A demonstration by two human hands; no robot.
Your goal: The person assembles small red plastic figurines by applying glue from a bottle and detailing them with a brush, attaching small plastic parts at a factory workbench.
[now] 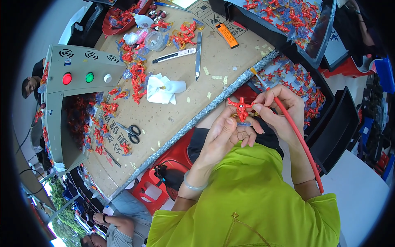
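Note:
Close to my lap, my left hand (222, 133) grips a small red toy figure (242, 108) with clear yellowish and bluish parts under it. Its limbs spread outward, and a dark spot shows on its middle. The fingertips of my right hand (284, 109) pinch one limb of the figure. That same hand also holds a long red-handled paintbrush (297, 133), its pale bristles pointing up and away from the figure. Both hands are closed, just off the table's near edge.
Many red figures (138, 76) lie on the brown tabletop (173, 109) and inside a grey machine (78, 78). A utility knife (175, 55), metal blade (198, 55), orange lighter (227, 35), white bottle (176, 86) and scissors (132, 132) lie there. Figure-filled black trays (319, 53) stand right; another person (119, 228) sits lower left.

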